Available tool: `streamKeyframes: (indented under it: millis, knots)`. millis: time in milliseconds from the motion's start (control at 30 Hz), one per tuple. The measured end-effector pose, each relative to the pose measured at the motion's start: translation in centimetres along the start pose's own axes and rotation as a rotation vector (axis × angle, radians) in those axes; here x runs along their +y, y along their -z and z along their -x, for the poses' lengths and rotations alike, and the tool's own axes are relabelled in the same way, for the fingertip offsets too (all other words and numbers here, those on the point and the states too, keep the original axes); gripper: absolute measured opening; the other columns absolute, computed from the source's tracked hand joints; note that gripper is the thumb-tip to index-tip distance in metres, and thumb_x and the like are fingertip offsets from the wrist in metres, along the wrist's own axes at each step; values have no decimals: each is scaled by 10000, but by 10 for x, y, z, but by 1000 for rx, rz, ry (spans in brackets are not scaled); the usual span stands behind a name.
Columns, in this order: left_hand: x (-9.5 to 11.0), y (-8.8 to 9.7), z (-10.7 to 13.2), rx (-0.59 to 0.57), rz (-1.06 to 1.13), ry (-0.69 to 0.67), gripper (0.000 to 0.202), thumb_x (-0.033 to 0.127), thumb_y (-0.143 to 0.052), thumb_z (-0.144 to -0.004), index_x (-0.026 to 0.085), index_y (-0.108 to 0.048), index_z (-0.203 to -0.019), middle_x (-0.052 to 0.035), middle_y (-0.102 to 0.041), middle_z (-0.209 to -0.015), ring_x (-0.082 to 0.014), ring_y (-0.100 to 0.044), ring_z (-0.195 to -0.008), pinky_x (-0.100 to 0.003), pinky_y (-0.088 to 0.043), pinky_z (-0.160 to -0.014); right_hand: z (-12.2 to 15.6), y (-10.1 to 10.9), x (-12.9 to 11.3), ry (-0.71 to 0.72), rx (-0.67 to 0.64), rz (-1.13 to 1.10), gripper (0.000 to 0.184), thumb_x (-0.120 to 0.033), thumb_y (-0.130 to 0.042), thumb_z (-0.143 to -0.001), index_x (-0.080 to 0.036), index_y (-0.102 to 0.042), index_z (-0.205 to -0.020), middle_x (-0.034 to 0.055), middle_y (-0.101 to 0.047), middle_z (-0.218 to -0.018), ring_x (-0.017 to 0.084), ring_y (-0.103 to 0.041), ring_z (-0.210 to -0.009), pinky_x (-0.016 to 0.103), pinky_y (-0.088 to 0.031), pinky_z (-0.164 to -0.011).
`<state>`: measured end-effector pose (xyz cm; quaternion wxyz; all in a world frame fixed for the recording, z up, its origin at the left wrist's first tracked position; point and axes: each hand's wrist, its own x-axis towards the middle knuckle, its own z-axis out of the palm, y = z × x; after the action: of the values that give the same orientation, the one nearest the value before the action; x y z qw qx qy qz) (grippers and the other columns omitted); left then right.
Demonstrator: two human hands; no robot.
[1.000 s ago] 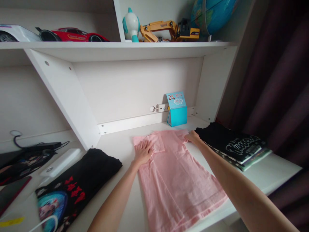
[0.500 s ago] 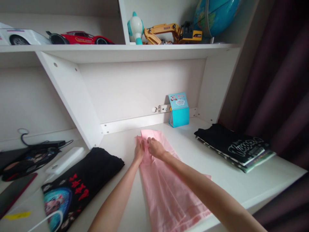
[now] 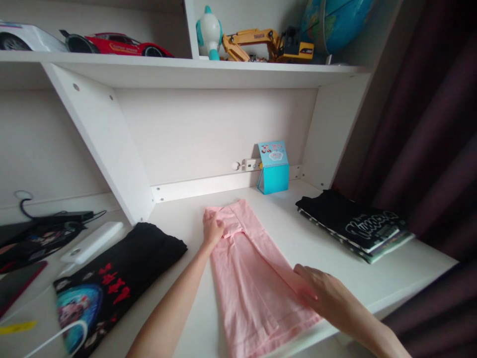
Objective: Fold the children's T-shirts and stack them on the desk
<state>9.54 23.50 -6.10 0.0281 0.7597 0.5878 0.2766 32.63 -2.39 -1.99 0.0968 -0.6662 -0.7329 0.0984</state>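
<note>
A pink garment (image 3: 257, 293) lies lengthwise on the white desk, partly folded, with a long crease down its right part. At its far left corner, my left hand (image 3: 213, 229) is closed on the cloth, thumb over the top. My right hand (image 3: 322, 293) is at the near right edge, its fingers curled around the cloth there; the fingertips are partly hidden. To the left lies a folded black shirt (image 3: 149, 258) with red characters and a colourful print. A stack of folded dark clothes (image 3: 346, 219) with white lettering sits on the right.
A blue desk calendar (image 3: 275, 174) stands at the back by a socket strip (image 3: 252, 164). Cables, a white power strip (image 3: 91, 242) and a tablet-like device (image 3: 22, 288) are at left. Overhead, a shelf (image 3: 208, 69) carries toy cars, an excavator (image 3: 268, 44) and a globe (image 3: 333, 25).
My right hand has moved from the garment's far end toward me, to its near right edge. My left hand stays at the far end. The garment's upper part now lies flatter and wider.
</note>
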Motion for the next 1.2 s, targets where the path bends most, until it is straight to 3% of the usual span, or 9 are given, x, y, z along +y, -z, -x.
streamKeyframes:
  millis: [167, 233, 300, 400, 467, 567, 733, 900, 1200]
  knots:
    - [2, -4, 1, -40, -17, -49, 528, 286, -453, -830, 169, -384, -1340, -89, -307, -1438, -260, -193, -1342, -404, -222, -1077, 21, 32, -25, 219, -296, -222, 202, -248, -524, -777, -246, -605, -962, 31, -646, -873, 168, -603, -777, 261, -463, -690]
    - [4, -3, 2, -81, -35, -95, 521, 328, -428, -850, 192, -365, -1349, -69, -363, -1410, -237, -223, -1333, -406, -206, -1082, 8, 50, -27, 290, -372, -316, 217, -300, -533, -794, -255, -612, -991, 18, -656, -894, 158, -608, -788, 241, -466, -678]
    - [7, -1, 3, -123, -67, -139, 499, 355, -419, -854, 190, -396, -1325, -63, -413, -1377, -225, -238, -1326, -402, -176, -1091, -22, 58, -23, 344, -303, -375, 250, -322, -443, -863, -249, -608, -1036, 21, -663, -941, 149, -614, -822, 239, -469, -714]
    - [8, 2, 5, -156, -118, -183, 502, 398, -445, -836, 172, -441, -1284, -82, -428, -1361, -240, -227, -1326, -417, -137, -1095, -85, 40, -15, 304, -4, -276, 367, -337, -346, -910, -179, -549, -1172, 93, -596, -1162, 194, -562, -1037, 309, -420, -896]
    - [8, 2, 6, -152, -146, -195, 523, 432, -446, -830, 163, -445, -1278, -97, -421, -1363, -257, -232, -1321, -437, -131, -1091, -127, 17, -12, 284, 111, -139, 461, -348, -345, -912, -111, -437, -1297, 148, -432, -1348, 234, -390, -1243, 359, -321, -1010]
    - [6, 0, 6, -132, -183, -207, 525, 461, -419, -837, 171, -450, -1273, -96, -430, -1357, -264, -249, -1313, -453, -130, -1084, -178, -12, -12, 297, 106, -8, 537, -371, -350, -914, -92, -324, -1371, 153, -269, -1441, 248, -195, -1340, 409, -258, -1047]
    - [1, -7, 4, -131, -229, -236, 551, 462, -403, -838, 152, -436, -1292, -109, -423, -1362, -270, -268, -1309, -444, -124, -1087, -237, -23, -22, 275, 107, 9, 543, -396, -300, -927, -116, -285, -1392, 136, -213, -1463, 248, -171, -1346, 431, -271, -1030]
    - [1, -7, 5, -151, -265, -236, 562, 441, -378, -846, 131, -411, -1314, -112, -387, -1391, -274, -236, -1326, -423, -122, -1093, -266, -36, -24, 222, 77, 17, 506, -374, -236, -943, -163, -272, -1401, 85, -234, -1467, 208, -186, -1343, 416, -242, -1043]
    - [7, -3, 9, -163, -290, -57, 754, 540, -386, -804, 6, -325, -1333, -225, -306, -1407, -324, -208, -1326, -421, -220, -1045, -276, -53, -16, -22, 118, 36, 600, -526, -265, -898, -194, -243, -1398, 96, -213, -1472, 223, -158, -1336, 468, -227, -1017]
